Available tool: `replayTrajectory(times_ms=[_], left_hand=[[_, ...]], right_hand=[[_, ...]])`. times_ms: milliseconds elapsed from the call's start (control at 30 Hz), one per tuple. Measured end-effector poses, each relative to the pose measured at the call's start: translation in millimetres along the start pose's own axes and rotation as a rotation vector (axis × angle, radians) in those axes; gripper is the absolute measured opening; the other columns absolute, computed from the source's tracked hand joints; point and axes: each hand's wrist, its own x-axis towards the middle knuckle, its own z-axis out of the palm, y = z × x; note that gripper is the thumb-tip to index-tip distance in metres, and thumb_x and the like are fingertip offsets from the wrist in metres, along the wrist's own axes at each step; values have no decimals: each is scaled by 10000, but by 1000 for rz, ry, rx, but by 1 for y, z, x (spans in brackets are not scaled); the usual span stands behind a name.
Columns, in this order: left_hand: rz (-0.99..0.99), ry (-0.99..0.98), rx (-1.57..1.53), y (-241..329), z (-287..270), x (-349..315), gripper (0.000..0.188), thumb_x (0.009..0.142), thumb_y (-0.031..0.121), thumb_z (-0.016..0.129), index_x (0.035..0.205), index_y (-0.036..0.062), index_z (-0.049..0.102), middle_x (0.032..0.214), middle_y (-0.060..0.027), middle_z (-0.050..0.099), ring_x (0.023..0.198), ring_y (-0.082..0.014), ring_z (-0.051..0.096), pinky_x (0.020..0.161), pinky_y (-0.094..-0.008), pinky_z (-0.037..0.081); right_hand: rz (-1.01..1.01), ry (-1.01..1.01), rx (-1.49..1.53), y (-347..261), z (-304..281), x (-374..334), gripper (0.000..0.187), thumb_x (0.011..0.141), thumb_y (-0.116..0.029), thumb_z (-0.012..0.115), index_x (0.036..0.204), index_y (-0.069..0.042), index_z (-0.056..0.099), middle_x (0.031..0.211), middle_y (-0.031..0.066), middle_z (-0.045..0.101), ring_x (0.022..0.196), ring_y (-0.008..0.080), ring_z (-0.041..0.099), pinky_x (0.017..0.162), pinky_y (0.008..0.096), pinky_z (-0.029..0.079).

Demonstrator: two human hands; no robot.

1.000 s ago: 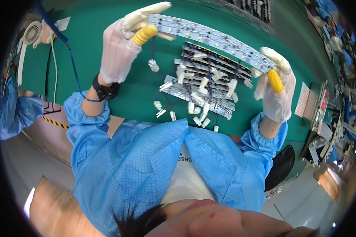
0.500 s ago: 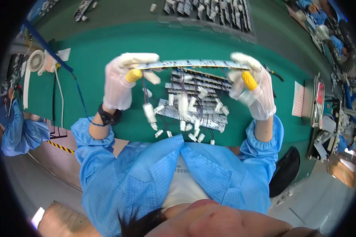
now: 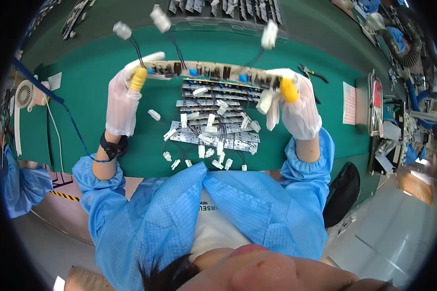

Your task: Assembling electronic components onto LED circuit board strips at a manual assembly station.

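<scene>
White-gloved fingers [image 3: 140, 62] over board [image 3: 209, 72] ends

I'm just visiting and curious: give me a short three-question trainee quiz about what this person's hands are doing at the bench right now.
1. True or false: both hands hold the same long circuit board strip.
2. What hangs from that strip? A) white connectors on dark wires B) metal hooks C) paper tags
3. Fill in: the stack of board strips lies on a ____ mat.

Key
1. True: the left hand grips one end and the right hand the other, above the bench.
2. A: the white connectors swing on their wires.
3. Green.
</scene>
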Motion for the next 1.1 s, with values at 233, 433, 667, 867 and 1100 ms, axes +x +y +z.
replayTrajectory(times_ms=[233,433,667,867,1100], left_hand=[[-211,-113,-459,10,-3,-11,309,961,165,462,1142,-56,580,950,-183,677,716,-210,679,474,-291,567],[44,-255,-898,4,14,-2,464,971,343,518,1213,-50,568,955,-112,681,987,-191,619,862,-303,480],[-197,-89,-169,-17,-72,24,437,947,370,549,1108,-32,616,961,-71,653,827,-114,591,787,-235,454],[-288,-40,180,-109,-166,35,365,958,315,527,1109,-3,623,924,-23,644,872,-126,592,804,-271,460],[-88,-34,366,-8,-71,26,533,883,424,600,1322,134,520,1006,-84,692,951,-237,649,812,-338,518]], right_hand=[[39,-152,512,34,-20,3,546,904,-455,589,1086,51,492,784,208,665,448,191,594,367,229,429],[14,-59,419,20,-5,3,642,867,-375,639,1291,62,434,898,141,638,459,93,487,429,177,363],[-63,84,-183,10,-16,18,566,851,-215,678,1331,-2,467,1117,110,605,821,135,620,613,224,483],[-307,-127,-1227,57,-32,19,335,663,13,675,981,-85,640,1093,97,623,940,289,607,823,381,494],[-140,103,-582,33,-21,22,159,820,89,557,937,19,638,1021,130,632,922,193,654,641,264,536]])
